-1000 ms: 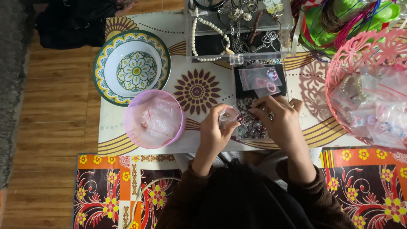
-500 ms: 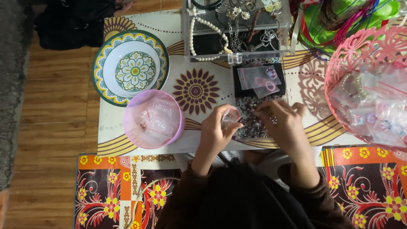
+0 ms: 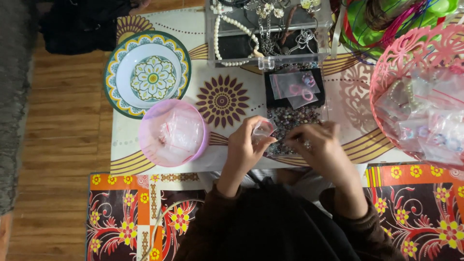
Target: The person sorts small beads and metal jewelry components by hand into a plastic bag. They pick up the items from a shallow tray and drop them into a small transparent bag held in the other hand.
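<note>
My left hand (image 3: 245, 147) pinches a small clear plastic bag (image 3: 264, 129) just above the table's near edge. My right hand (image 3: 323, 148), with a ring on one finger, is closed on something small at the bag's mouth; what it holds is too small to tell. Both hands hover over a black tray of mixed beads (image 3: 290, 117). On the tray's far half lie small clear bags with pink rings (image 3: 295, 88).
A pink bowl of empty clear bags (image 3: 173, 133) sits left of my hands, a patterned plate (image 3: 149, 72) beyond it. A clear box of necklaces and chains (image 3: 263, 31) stands at the back. A pink basket of filled bags (image 3: 420, 96) is on the right.
Both hands have stayed over the bead tray. My right hand's fingers have drawn closer to the mouth of the small bag.
</note>
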